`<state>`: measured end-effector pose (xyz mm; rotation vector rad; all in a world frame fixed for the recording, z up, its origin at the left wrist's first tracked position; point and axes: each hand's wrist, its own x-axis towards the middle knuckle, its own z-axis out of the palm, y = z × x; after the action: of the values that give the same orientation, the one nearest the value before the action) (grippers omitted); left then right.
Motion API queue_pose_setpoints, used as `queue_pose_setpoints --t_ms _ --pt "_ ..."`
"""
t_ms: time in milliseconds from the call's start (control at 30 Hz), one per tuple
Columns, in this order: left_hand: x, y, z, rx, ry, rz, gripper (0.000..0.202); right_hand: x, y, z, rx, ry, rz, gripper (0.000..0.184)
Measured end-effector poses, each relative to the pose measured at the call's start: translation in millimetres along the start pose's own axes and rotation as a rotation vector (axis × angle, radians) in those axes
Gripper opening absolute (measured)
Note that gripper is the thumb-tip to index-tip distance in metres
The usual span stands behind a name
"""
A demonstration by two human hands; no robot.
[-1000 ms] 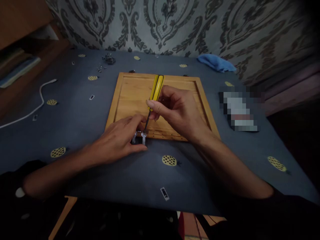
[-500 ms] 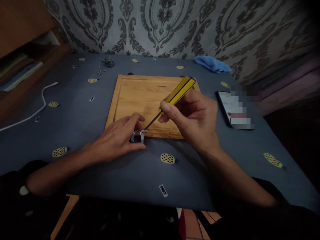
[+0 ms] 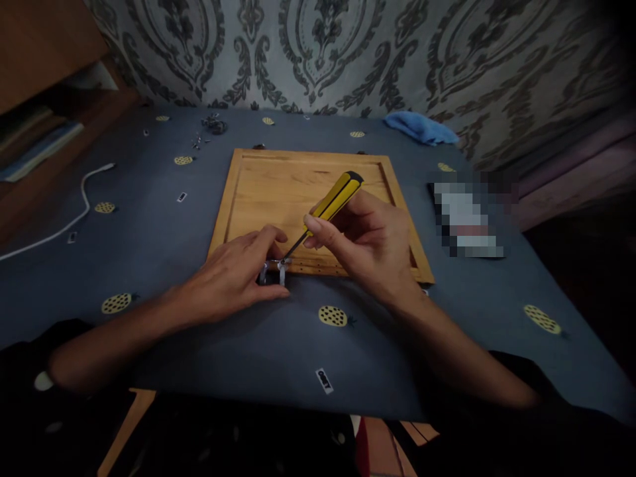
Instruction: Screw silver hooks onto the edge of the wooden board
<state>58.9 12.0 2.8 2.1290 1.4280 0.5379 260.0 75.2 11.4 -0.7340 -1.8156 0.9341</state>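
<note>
My right hand [image 3: 373, 242] grips a screwdriver [image 3: 338, 197] by its yellow and black handle, thumb towards the shaft. The thin shaft slants down to the left, and its tip meets a small metal bracket [image 3: 282, 271] at the near edge of a wooden board [image 3: 268, 182]. Fingers and thumb of my left hand [image 3: 233, 265] are closed about this bracket and steady it against the board's edge. Part of the bracket is hidden behind the left fingers. A row of small dark holes runs along the near edge, to the right of the bracket.
Small metal pieces [image 3: 214, 124] lie at the back left, with screws [image 3: 199, 141] beside them. A blue cloth [image 3: 421, 127] is near the wall, and a phone [image 3: 467, 222] on the right. A white cable [image 3: 85, 192] crosses the left side, by a wooden shelf [image 3: 106, 99].
My right hand has moved left and slightly down with the screwdriver, whose handle now sits lower. Its tip stays at the bracket. My left hand has hardly moved.
</note>
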Motion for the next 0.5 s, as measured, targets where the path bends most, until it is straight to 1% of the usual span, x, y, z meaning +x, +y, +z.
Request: queue_pose_setpoints --t_ms 167,267,500 --pt "-0.3 0.4 -0.1 -0.006 0.006 0.008 0.051 -1.7 -3.3 -1.8 -0.087 0.004 0.007 0.035" --pt "-0.6 -0.4 0.5 -0.016 0.004 0.005 0.053 -2.9 -4.3 -2.9 -0.135 0.011 -0.014 0.034" --pt "-0.1 -0.3 0.0 -0.03 -0.003 -0.01 0.055 -5.0 -6.7 -4.1 -0.151 -0.011 -0.042 0.027"
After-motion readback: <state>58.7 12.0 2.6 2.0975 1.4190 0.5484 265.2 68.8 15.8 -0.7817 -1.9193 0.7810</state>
